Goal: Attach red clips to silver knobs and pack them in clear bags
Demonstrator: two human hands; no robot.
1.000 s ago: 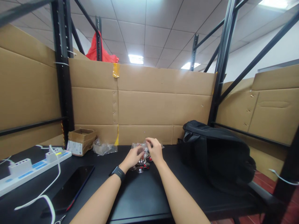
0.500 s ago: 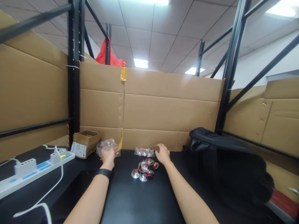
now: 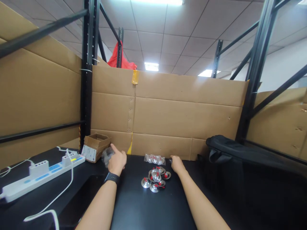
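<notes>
My left hand (image 3: 117, 162), with a dark watch on its wrist, is beside a crumpled clear plastic bag (image 3: 106, 156). Its index finger is stretched out and the other fingers are partly curled; no held thing shows. At the back of the table, my right hand (image 3: 178, 164) has its fingers curled together, with a small shiny bit at the fingertips that is too small to name. Between the hands lies a clear packet of finger cymbals (image 3: 154, 159). Nearer to me is a loose pile of silvery finger cymbals (image 3: 156, 175) with red loops.
An open cardboard box (image 3: 97, 147) stands at the back left. A white power strip (image 3: 43, 175) with cables and a dark flat panel (image 3: 81, 198) lie on the left. A black backpack (image 3: 254, 172) fills the right. Cardboard walls (image 3: 168, 115) enclose the back and sides.
My left hand has come off the clear bag and extended its index finger. My right hand's fingers have closed together. The view has shifted left; the cymbal pile looks unchanged.
</notes>
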